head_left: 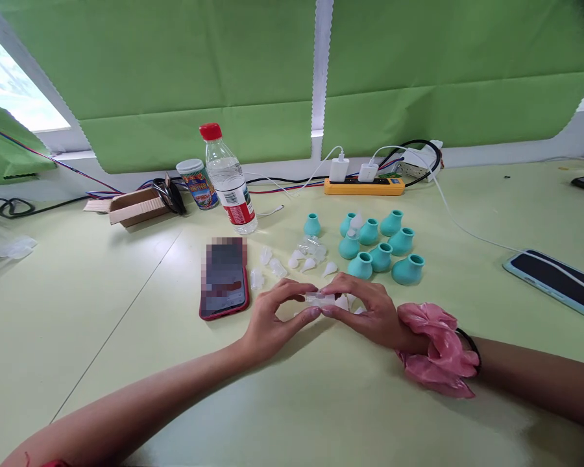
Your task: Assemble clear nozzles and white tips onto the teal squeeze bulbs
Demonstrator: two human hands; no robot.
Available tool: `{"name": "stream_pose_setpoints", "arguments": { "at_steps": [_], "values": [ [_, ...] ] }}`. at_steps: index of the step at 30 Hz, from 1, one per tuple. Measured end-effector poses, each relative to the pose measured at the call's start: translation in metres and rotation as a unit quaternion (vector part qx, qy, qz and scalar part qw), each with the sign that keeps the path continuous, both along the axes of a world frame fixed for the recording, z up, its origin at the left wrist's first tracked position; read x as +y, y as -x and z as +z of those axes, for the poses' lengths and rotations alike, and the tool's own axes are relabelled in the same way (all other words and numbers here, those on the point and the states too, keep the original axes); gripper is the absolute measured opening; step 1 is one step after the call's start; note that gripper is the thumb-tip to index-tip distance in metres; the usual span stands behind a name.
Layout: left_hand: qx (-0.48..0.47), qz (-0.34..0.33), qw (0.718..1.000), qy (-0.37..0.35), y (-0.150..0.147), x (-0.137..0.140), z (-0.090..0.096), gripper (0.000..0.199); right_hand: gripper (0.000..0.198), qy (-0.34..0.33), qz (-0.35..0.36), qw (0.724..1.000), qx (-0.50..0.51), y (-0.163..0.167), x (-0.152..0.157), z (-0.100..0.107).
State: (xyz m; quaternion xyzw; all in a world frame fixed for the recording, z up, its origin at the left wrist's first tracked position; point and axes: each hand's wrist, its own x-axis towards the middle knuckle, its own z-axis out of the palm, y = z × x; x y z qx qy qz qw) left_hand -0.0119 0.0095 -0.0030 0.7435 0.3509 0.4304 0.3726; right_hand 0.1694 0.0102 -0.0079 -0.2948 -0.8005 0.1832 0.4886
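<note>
My left hand (279,316) and my right hand (365,308) meet over the table, thumbs and fingers pinched on one small clear plastic tube (318,299) held sideways between them. Part of the tube is covered by my fingertips. Just beyond my hands lie several white teardrop-shaped tips (308,264) and clear plastic pieces (312,246). Further back and to the right stand several turquoise rubber bulbs (407,268) with open necks. One bulb (349,244) has a whitish translucent piece (356,222) at its top.
Left of my hands lies a phone (224,279) in a red case. Behind it stand a water bottle (231,188) and a can (197,184), near a cardboard box (139,206). An orange power strip (364,187) holds white chargers. Another phone (559,279) lies at the right under a cable.
</note>
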Motion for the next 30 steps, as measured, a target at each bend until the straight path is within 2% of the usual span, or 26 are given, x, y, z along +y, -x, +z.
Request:
{"name": "stream_pose_setpoints", "arguments": {
  "at_steps": [8, 12, 17, 20, 30],
  "values": [
    [-0.045, 0.016, 0.999, -0.021, -0.001, -0.001, -0.002, 0.02, 0.023, -0.026, 0.006, 1.0, -0.013, 0.001, -0.002, 0.001],
    [-0.04, -0.01, 0.999, 0.012, 0.001, -0.001, -0.004, 0.029, 0.025, -0.06, 0.029, 0.998, 0.003, 0.002, 0.0, -0.003],
    [-0.029, -0.041, 0.997, 0.062, 0.001, -0.001, -0.002, 0.027, 0.028, -0.109, 0.051, 0.993, 0.009, 0.002, 0.003, -0.008],
    [-0.037, -0.036, 0.994, 0.095, 0.0, 0.0, -0.001, 0.026, 0.024, -0.112, 0.049, 0.993, 0.0, 0.002, 0.003, -0.009],
    [-0.05, -0.045, 0.99, 0.127, 0.001, 0.0, 0.002, 0.022, 0.021, -0.116, 0.058, 0.991, -0.015, 0.001, 0.005, -0.01]
  ]
}}
